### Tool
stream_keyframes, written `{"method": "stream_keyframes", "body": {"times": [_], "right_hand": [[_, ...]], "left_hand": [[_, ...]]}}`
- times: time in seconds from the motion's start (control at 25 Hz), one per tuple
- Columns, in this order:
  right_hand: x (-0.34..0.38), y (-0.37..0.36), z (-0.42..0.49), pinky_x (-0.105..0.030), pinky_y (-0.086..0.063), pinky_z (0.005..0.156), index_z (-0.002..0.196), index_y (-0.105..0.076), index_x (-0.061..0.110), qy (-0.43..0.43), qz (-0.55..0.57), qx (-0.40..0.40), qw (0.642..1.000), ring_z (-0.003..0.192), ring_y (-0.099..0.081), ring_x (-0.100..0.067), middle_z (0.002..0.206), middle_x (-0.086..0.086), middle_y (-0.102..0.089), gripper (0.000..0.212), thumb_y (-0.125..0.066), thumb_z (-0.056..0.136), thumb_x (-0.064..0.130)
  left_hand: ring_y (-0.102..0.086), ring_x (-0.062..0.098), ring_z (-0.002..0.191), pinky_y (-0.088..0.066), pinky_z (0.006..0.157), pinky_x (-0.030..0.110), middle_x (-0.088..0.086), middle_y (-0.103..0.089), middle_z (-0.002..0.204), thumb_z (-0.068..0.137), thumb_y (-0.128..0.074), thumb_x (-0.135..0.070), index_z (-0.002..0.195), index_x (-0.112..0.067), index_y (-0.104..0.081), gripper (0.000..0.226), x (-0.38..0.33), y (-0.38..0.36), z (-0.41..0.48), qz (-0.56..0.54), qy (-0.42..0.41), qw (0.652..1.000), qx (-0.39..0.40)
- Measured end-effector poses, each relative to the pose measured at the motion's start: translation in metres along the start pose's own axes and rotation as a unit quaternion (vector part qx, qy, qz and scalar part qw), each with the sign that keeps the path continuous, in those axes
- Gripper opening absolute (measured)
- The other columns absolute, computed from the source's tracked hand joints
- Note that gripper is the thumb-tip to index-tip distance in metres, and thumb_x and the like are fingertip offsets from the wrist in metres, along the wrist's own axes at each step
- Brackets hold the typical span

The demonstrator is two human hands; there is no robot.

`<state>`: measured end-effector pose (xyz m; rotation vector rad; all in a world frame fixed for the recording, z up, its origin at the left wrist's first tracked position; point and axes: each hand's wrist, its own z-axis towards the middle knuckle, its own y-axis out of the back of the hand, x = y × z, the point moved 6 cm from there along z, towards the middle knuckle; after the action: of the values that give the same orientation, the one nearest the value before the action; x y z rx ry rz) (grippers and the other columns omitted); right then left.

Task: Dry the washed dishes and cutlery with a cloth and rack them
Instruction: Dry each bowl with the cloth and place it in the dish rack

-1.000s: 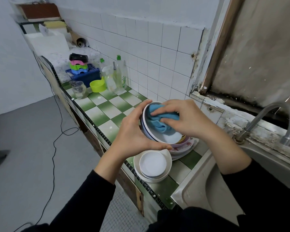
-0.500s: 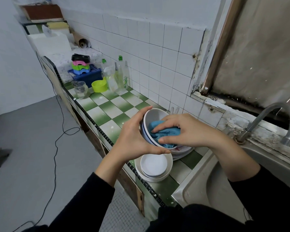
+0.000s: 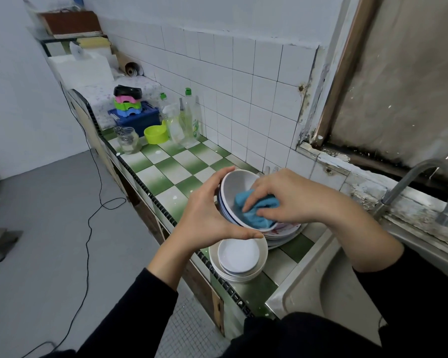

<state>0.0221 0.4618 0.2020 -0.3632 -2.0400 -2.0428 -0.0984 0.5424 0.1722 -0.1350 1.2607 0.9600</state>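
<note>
At frame centre, my left hand (image 3: 207,215) is gripping the white bowl (image 3: 239,183), thumb at its lower rim and fingers over its upper rim. The bowl is standing tilted on edge, mouth facing right and toward the camera. My right hand (image 3: 287,200) is bunching the blue cloth (image 3: 254,211) against the bowl's lower interior. A stack of bowls (image 3: 239,257) is sitting just below.

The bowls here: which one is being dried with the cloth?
The blue-rimmed white bowl tilted in the left hand, blue cloth inside; the stacked white bowls sit untouched on the counter.
</note>
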Motion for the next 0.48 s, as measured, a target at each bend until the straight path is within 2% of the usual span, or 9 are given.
{"method": "stream_keyframes", "body": {"times": [0.04, 0.08, 0.16, 0.2, 0.24, 0.36, 0.48], "right_hand": [[-0.002, 0.002, 0.003, -0.029, -0.044, 0.090, 0.111, -0.073, 0.031, -0.018, -0.063, -0.021, 0.998, 0.103, -0.058, -0.018, 0.108, 0.004, -0.062, 0.029, -0.066, 0.087, 0.016], [-0.001, 0.005, 0.006, -0.028, -0.042, 0.090, 0.115, -0.071, 0.027, -0.023, -0.079, -0.074, 0.994, 0.104, -0.057, -0.020, 0.112, -0.001, -0.061, 0.030, -0.064, 0.088, 0.014], [0.008, 0.003, 0.007, -0.020, -0.039, 0.090, 0.114, -0.072, 0.020, 0.015, 0.010, -0.174, 0.985, 0.102, -0.059, -0.018, 0.114, -0.004, -0.063, 0.029, -0.066, 0.087, 0.012], [0.010, -0.003, 0.007, -0.017, -0.039, 0.091, 0.113, -0.073, 0.019, 0.045, 0.067, -0.187, 0.979, 0.102, -0.059, -0.015, 0.114, -0.002, -0.065, 0.029, -0.067, 0.085, 0.011], [0.012, -0.009, 0.006, -0.016, -0.040, 0.093, 0.111, -0.073, 0.019, 0.067, 0.115, -0.168, 0.977, 0.103, -0.059, -0.010, 0.113, 0.001, -0.065, 0.029, -0.065, 0.085, 0.012], [0.015, -0.015, 0.004, -0.020, -0.042, 0.094, 0.107, -0.072, 0.019, 0.081, 0.177, -0.029, 0.980, 0.102, -0.057, -0.001, 0.106, 0.011, -0.063, 0.031, -0.053, 0.083, 0.012], [0.017, -0.003, -0.003, -0.022, -0.041, 0.094, 0.104, -0.068, 0.023, 0.101, 0.208, 0.094, 0.968, 0.102, -0.056, -0.003, 0.103, 0.014, -0.060, 0.028, -0.055, 0.080, 0.017]], "left_hand": [[-0.060, 0.001, 0.106, -0.053, 0.090, 0.029, -0.021, -0.063, 0.115, 0.033, -0.092, -0.046, 0.132, -0.030, -0.049, 0.109, -0.001, -0.003, -0.002, -0.005, 0.000, 1.000, -0.001], [-0.061, 0.001, 0.106, -0.053, 0.090, 0.030, -0.022, -0.062, 0.116, 0.035, -0.094, -0.043, 0.132, -0.028, -0.049, 0.108, -0.001, -0.006, -0.002, -0.010, -0.001, 1.000, -0.002], [-0.062, 0.003, 0.107, -0.054, 0.090, 0.030, -0.021, -0.063, 0.117, 0.037, -0.096, -0.037, 0.132, -0.025, -0.049, 0.107, -0.002, -0.006, -0.001, -0.020, -0.009, 1.000, -0.004], [-0.063, 0.003, 0.106, -0.054, 0.089, 0.028, -0.020, -0.063, 0.116, 0.036, -0.096, -0.036, 0.132, -0.024, -0.050, 0.107, -0.001, -0.004, 0.000, -0.026, -0.008, 1.000, -0.003], [-0.063, 0.002, 0.104, -0.053, 0.088, 0.025, -0.019, -0.064, 0.114, 0.034, -0.095, -0.036, 0.132, -0.024, -0.050, 0.108, 0.001, 0.000, 0.001, -0.033, -0.003, 0.999, -0.001], [-0.063, 0.005, 0.103, -0.051, 0.085, 0.018, -0.015, -0.066, 0.110, 0.030, -0.093, -0.040, 0.130, -0.025, -0.052, 0.109, 0.006, 0.006, 0.000, -0.053, 0.013, 0.998, 0.007], [-0.062, 0.004, 0.103, -0.049, 0.084, 0.015, -0.014, -0.065, 0.111, 0.028, -0.091, -0.039, 0.129, -0.026, -0.053, 0.108, 0.007, 0.002, 0.002, -0.073, 0.027, 0.997, 0.027]]}}
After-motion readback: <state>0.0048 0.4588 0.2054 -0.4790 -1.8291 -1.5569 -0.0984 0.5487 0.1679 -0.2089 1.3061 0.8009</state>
